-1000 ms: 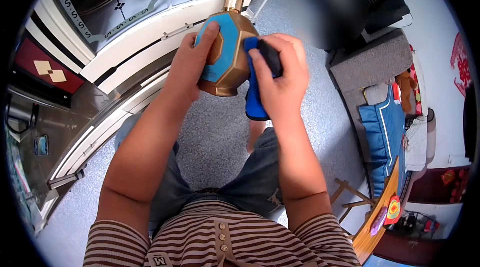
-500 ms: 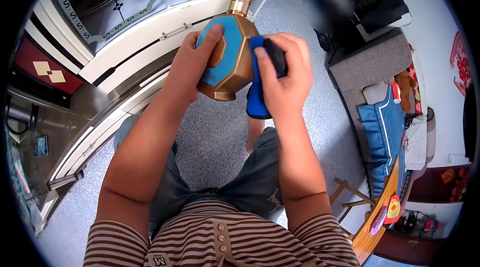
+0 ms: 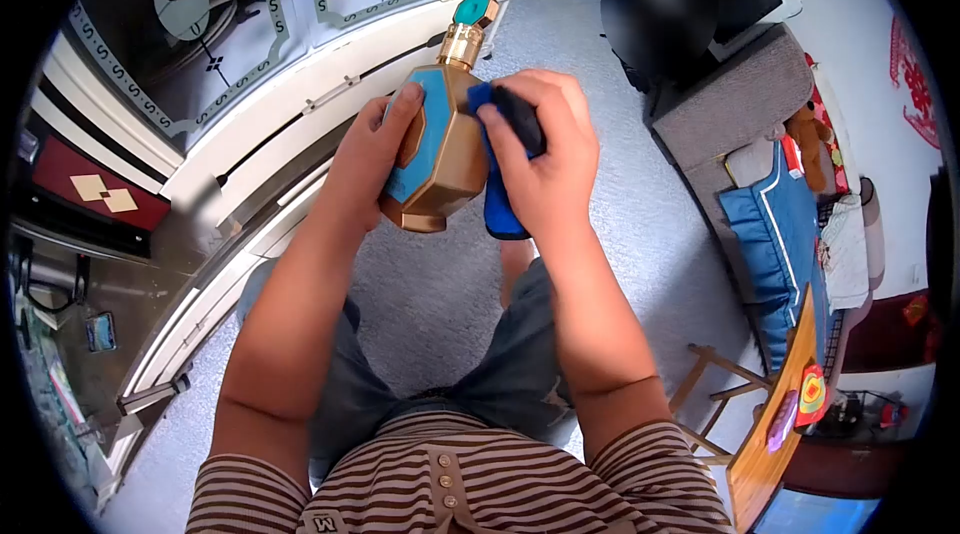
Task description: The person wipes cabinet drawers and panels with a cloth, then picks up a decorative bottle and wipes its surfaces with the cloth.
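Observation:
A gold, many-sided bottle (image 3: 448, 156) with a blue front panel and a green-topped stopper is held up before me, tilted with its neck away from me. My left hand (image 3: 372, 154) is closed round its left side, thumb on the front panel. In my right hand (image 3: 550, 149) is a blue and black cloth (image 3: 505, 199), gripped between thumb and fingers. The cloth lies against the bottle's right side. My right fingertips are partly hidden behind the cloth's black part.
At left runs a white-framed cabinet (image 3: 270, 159) with glass doors. A grey sofa (image 3: 735, 89) with a blue cushion (image 3: 765, 254) stands at right, near a wooden table (image 3: 765, 454). Beyond the sofa arm is a person in dark clothing, head blurred.
Both hands, the bottle and the cloth have shifted a little left and toward me. The bottle has turned, so more of its gold side shows. The view has shifted slightly too.

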Available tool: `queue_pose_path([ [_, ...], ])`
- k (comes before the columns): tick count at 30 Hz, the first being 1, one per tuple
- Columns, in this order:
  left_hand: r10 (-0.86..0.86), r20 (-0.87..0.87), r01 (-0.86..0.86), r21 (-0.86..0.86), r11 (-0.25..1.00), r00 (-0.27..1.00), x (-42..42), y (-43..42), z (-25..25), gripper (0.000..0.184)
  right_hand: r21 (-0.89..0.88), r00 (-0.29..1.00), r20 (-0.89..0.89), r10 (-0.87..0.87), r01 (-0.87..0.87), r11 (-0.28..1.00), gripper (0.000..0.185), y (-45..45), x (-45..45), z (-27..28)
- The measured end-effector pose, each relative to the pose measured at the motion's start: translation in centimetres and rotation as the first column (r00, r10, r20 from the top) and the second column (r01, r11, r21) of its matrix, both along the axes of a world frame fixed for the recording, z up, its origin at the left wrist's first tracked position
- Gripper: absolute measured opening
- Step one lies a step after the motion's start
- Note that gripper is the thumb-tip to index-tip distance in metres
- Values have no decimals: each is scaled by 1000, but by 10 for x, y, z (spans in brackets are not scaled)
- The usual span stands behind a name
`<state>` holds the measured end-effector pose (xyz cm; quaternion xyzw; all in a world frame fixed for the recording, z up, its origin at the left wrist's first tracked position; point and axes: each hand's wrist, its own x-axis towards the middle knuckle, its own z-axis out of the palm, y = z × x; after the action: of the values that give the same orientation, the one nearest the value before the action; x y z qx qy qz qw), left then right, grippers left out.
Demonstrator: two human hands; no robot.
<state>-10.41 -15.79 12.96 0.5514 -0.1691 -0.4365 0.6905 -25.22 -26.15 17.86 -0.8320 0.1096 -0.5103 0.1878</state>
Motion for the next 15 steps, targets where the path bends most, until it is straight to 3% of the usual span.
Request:
queue_pose_path([
  [3, -19, 32, 23, -131, 991, 999, 8, -1, -8, 66, 23, 994, -27, 107, -106, 994, 29, -1, -5, 0],
  [7, -107, 232, 104, 26, 994, 967, 7, 8, 6, 65, 209, 998, -50, 36, -25, 978, 20, -16, -6, -9],
  [9, -162, 213, 168, -12, 986, 964, 4, 10, 2, 67, 334, 997, -75, 22, 5, 943, 18, -17, -7, -10],
  [11, -190, 146, 182, 64, 981, 971, 6, 9, -4, 64, 353, 998, -41, 57, -39, 935, 15, -20, -4, -18],
  [13, -189, 0, 189, -20, 982, 982, 8, 19, -2, 59, 798, 975, 70, 211, -182, 574, 15, -18, 0, -21],
  [15, -172, -69, 165, -104, 981, 983, 8, 29, 1, 57, 862, 917, 177, 358, -320, 393, 17, -15, 0, -13],
])
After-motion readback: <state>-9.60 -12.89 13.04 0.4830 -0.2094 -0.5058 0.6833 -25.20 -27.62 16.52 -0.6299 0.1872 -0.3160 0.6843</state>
